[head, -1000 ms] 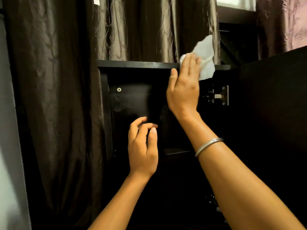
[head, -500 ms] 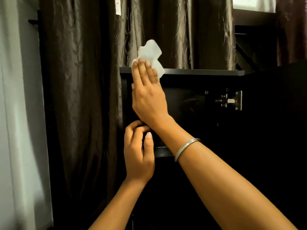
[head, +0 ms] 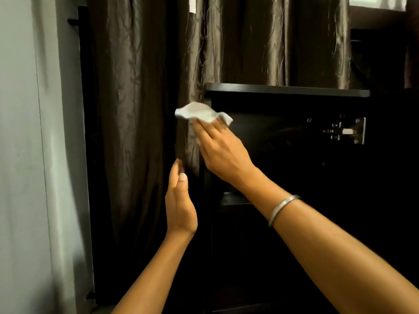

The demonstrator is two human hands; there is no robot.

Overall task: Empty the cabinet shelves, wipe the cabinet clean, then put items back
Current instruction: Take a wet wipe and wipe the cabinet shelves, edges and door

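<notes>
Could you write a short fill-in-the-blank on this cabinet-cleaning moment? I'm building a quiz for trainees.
1. The right hand presses a white ____ against the cabinet.
2. The left hand holds ____.
3. A metal ____ circles the right wrist.
4. The metal hinge sits to the ____ of the right hand.

Missing: cloth; nothing; bangle; right

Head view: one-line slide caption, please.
Right hand presses white wipe against dark cabinet's left edge; left hand open.
</notes>
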